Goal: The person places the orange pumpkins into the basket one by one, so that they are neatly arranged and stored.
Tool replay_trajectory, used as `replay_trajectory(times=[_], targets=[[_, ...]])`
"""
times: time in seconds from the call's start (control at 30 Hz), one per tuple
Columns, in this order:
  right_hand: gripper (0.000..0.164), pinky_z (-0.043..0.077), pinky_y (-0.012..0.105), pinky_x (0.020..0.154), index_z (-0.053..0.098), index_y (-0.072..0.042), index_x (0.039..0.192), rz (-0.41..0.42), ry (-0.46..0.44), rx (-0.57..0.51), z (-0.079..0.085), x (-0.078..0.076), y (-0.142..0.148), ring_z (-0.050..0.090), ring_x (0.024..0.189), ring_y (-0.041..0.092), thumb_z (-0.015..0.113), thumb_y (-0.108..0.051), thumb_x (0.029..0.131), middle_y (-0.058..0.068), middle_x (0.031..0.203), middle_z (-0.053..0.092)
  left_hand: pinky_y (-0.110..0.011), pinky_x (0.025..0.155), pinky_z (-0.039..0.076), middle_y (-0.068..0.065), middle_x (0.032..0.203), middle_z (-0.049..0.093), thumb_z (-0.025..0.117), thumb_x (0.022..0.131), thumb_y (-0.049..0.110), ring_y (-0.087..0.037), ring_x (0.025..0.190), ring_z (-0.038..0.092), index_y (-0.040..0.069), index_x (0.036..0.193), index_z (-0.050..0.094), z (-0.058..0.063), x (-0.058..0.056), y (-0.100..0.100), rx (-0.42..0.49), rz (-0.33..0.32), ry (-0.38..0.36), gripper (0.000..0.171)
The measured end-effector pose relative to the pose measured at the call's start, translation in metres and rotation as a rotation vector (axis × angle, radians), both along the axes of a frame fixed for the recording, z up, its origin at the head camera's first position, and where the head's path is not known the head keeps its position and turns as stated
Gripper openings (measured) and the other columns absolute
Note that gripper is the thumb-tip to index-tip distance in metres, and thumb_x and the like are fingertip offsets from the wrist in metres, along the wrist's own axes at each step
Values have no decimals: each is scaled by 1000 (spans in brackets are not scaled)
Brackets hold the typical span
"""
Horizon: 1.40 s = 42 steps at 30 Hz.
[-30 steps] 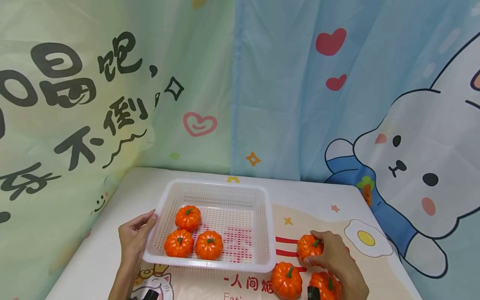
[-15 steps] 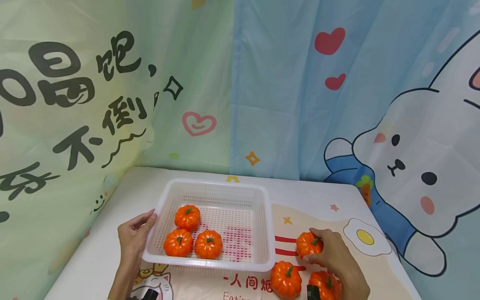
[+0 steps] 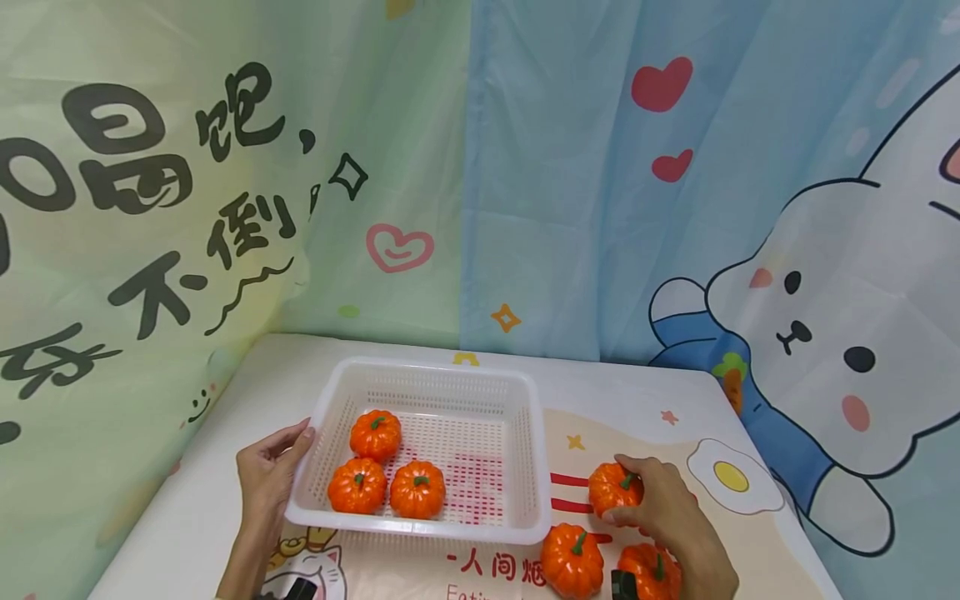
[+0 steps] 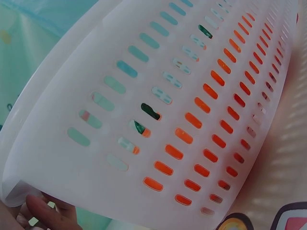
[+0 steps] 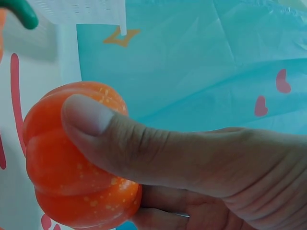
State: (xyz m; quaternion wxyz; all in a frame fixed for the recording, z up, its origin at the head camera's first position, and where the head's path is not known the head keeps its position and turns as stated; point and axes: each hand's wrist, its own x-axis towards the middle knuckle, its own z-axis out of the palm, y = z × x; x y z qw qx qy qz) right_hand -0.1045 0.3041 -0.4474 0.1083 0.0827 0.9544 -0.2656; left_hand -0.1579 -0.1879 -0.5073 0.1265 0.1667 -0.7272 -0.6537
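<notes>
A white perforated plastic basket (image 3: 528, 467) stands in the middle of the table, with three orange toy pumpkins (image 3: 417, 490) at its left side. My left hand (image 3: 272, 467) holds the basket's left rim; in the left wrist view the thumb (image 4: 48, 213) curls at the rim's corner. To the right of the basket, my right hand (image 3: 671, 508) grips another toy pumpkin (image 3: 613, 490) by its sides. The right wrist view shows the thumb lying across this orange pumpkin (image 5: 72, 167), with the other fingers mostly hidden behind it.
Two more pumpkins lie near the front: one pumpkin (image 3: 572, 560) by the basket's right corner, and another pumpkin (image 3: 651, 571) partly covered by the right wrist and a black device (image 3: 624, 585). Behind the printed table (image 3: 600, 383) hangs a patterned curtain (image 3: 540, 183).
My right hand has shifted slightly left toward the basket together with its pumpkin. The left hand, the basket and the pumpkins inside stay in place.
</notes>
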Motion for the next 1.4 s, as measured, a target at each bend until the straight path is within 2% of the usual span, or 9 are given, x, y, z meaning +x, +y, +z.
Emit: replay_trajectory(times=[0.27,0.37,0.77,1.0,1.4], targets=[[91,60,62,104,57,2,155,12,-5,22,4,-1,-2,58,120,44,100,-22,77,32,143,62,-17,71,63,31,90,73,77,104,20,4,79,73,-3,135,74,-1,0,0,1,4,4,39],[90,61,60,104,57,2,155,15,-5,24,6,-2,-3,59,121,43,99,-21,78,31,143,62,-16,71,63,32,88,72,77,104,20,3,79,73,-3,135,74,-1,0,0,-2,3,2,39],[84,63,54,101,58,5,153,68,55,30,16,-2,-9,67,118,38,97,-14,80,28,137,69,-17,71,63,35,88,71,77,104,22,4,80,73,-3,135,74,-1,0,0,1,1,12,40],[84,62,56,104,58,5,152,82,60,21,20,-2,-12,66,120,39,97,-16,81,28,140,68,-17,72,64,35,88,71,77,104,23,4,81,73,-2,135,74,-1,0,0,3,-1,8,40],[84,57,62,109,56,5,154,93,74,29,31,0,-18,62,133,50,96,-15,82,31,145,65,-17,72,64,36,87,70,77,104,23,4,81,73,-1,135,75,0,0,0,-2,5,-3,39]])
